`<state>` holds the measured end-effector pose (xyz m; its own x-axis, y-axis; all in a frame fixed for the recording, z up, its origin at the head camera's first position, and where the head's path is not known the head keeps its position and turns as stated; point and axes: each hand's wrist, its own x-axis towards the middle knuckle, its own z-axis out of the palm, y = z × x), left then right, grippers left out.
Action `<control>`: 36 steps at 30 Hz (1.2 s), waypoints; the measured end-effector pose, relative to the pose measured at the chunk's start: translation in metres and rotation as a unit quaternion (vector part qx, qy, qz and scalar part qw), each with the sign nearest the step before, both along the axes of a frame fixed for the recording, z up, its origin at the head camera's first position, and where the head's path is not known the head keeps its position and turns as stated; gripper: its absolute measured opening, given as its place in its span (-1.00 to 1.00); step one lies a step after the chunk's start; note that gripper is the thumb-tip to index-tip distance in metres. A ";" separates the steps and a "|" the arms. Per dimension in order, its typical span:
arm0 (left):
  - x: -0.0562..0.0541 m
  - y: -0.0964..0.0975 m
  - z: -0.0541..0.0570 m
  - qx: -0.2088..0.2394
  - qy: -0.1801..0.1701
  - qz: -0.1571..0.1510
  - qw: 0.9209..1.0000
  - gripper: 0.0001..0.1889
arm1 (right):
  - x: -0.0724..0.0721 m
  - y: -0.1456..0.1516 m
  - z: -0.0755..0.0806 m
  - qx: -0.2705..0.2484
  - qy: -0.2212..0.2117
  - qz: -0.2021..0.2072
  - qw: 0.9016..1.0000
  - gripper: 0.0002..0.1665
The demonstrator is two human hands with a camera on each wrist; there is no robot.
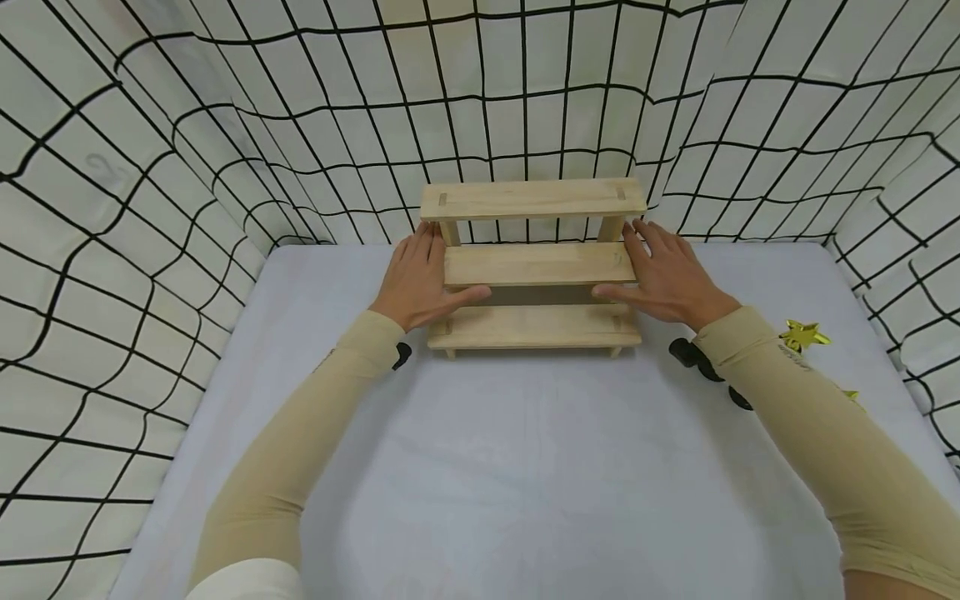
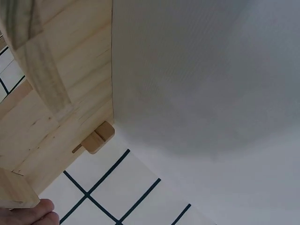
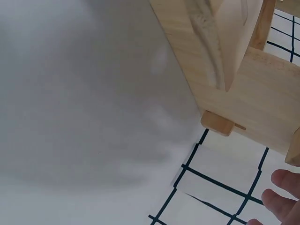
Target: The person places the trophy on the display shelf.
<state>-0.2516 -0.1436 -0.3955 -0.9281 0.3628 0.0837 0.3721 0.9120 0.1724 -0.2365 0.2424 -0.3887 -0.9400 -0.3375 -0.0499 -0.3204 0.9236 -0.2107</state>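
Right hand (image 3: 281, 205) beside a pale wooden shelf stand (image 3: 262, 96)
Fingertips (image 3: 282, 178) lie just below a board's end (image 3: 294, 150); left of the hand are a rounded wooden peg (image 3: 218, 123), a black-gridded wall (image 3: 220, 161) and, farther off, the white desk (image 3: 84, 117).

Before you, a shelf (image 1: 540, 265) stands near the far edge of the table (image 1: 525, 467), between your left hand (image 1: 422, 279) and right hand (image 1: 667, 275). Behind it is a wall (image 1: 502, 79); rightward lies a star (image 1: 804, 335).
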 end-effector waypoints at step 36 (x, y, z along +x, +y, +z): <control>-0.002 -0.001 -0.007 -0.070 0.118 -0.020 0.990 -0.04 | 0.001 -0.020 -0.010 0.003 0.079 0.016 0.997 0.00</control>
